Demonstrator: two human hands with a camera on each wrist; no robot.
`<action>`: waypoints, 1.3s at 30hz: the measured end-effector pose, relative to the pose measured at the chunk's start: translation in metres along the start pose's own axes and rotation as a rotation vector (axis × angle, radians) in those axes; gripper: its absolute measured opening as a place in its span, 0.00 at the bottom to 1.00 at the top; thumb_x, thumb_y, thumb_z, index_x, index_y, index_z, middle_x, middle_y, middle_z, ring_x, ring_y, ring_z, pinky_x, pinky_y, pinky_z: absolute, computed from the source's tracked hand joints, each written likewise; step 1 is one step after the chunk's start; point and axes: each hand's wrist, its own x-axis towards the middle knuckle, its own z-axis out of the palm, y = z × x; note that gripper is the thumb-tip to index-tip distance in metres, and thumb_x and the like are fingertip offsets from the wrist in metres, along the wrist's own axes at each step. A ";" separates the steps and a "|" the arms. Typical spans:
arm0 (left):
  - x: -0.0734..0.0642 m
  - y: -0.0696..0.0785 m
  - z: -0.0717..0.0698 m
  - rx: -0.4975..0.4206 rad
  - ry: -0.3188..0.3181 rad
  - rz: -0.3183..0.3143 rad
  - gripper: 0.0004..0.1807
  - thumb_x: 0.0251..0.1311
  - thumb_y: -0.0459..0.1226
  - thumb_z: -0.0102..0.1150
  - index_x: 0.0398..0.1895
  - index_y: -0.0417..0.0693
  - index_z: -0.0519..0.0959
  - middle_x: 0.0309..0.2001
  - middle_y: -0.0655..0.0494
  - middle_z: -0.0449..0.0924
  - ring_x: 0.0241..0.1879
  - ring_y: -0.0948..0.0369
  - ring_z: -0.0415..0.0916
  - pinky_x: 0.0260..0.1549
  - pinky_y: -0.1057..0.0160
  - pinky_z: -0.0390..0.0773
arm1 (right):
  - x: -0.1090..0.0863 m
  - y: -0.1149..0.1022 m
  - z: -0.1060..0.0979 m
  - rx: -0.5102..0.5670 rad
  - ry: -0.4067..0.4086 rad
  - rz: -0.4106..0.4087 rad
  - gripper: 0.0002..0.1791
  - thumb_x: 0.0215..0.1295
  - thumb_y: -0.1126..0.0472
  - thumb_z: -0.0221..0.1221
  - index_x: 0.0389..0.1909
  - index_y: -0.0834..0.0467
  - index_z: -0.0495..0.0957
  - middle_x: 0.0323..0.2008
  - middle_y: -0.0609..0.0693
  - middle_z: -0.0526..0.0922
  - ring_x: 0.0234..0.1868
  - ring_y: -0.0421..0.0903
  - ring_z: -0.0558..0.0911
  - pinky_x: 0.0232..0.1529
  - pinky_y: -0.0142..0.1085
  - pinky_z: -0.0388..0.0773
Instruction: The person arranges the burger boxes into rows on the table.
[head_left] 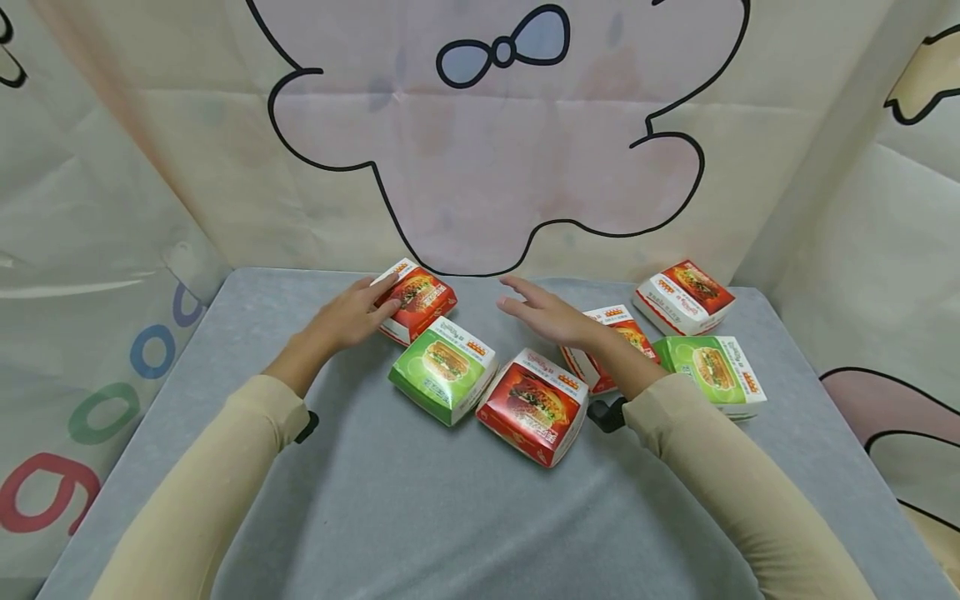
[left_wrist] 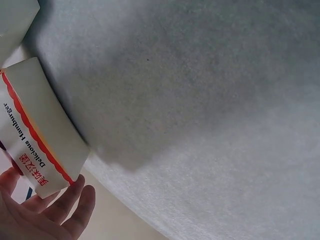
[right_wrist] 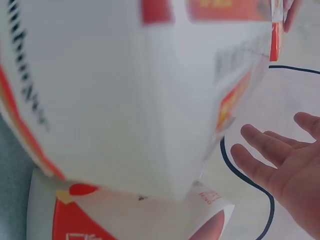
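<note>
In the head view my left hand [head_left: 351, 315] rests over the left end of a red-and-white hamburger box [head_left: 422, 298] at the table's back edge. Its thumb and fingers are spread and loosely extended against the box; the left wrist view shows fingertips at a corner of this hamburger box [left_wrist: 55, 112]. My right hand [head_left: 546, 313] is raised, fingers extended and holding nothing, as the right wrist view of that hand [right_wrist: 285, 160] also shows. Below its forearm lies a red hamburger box [head_left: 596, 367], partly hidden. A green hamburger box [head_left: 444, 371] and another red box [head_left: 532, 407] lie between the forearms.
At the right are another red hamburger box [head_left: 684, 297] and a green one [head_left: 712, 371]. Grey-blue cloth [head_left: 450, 517] covers the table. Printed sheets form a back wall [head_left: 480, 167] and sides close around it.
</note>
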 end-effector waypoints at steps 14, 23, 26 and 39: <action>-0.001 0.006 0.002 0.020 -0.007 0.031 0.36 0.74 0.54 0.42 0.80 0.56 0.50 0.73 0.34 0.55 0.68 0.38 0.59 0.62 0.34 0.62 | 0.008 -0.011 0.009 -0.057 -0.036 0.021 0.36 0.76 0.40 0.43 0.78 0.53 0.53 0.77 0.55 0.53 0.76 0.57 0.55 0.71 0.56 0.54; -0.003 0.005 0.003 0.028 0.013 0.065 0.35 0.75 0.54 0.41 0.80 0.54 0.51 0.72 0.34 0.58 0.68 0.39 0.61 0.61 0.35 0.63 | 0.018 -0.023 0.016 -0.070 -0.079 -0.016 0.36 0.76 0.42 0.45 0.78 0.54 0.53 0.77 0.55 0.54 0.76 0.57 0.56 0.71 0.55 0.55; -0.004 0.005 0.002 0.027 0.011 0.050 0.35 0.75 0.54 0.41 0.80 0.55 0.51 0.72 0.35 0.58 0.69 0.39 0.60 0.62 0.35 0.62 | 0.024 -0.028 0.019 -0.076 -0.098 -0.031 0.36 0.76 0.45 0.48 0.78 0.56 0.53 0.77 0.55 0.55 0.73 0.59 0.61 0.70 0.53 0.60; -0.003 0.001 0.001 0.029 0.026 0.039 0.35 0.74 0.55 0.42 0.80 0.55 0.53 0.72 0.36 0.59 0.69 0.40 0.60 0.62 0.35 0.62 | 0.042 -0.041 0.034 -0.119 -0.161 -0.089 0.37 0.73 0.49 0.53 0.76 0.62 0.56 0.74 0.57 0.61 0.69 0.61 0.68 0.68 0.48 0.65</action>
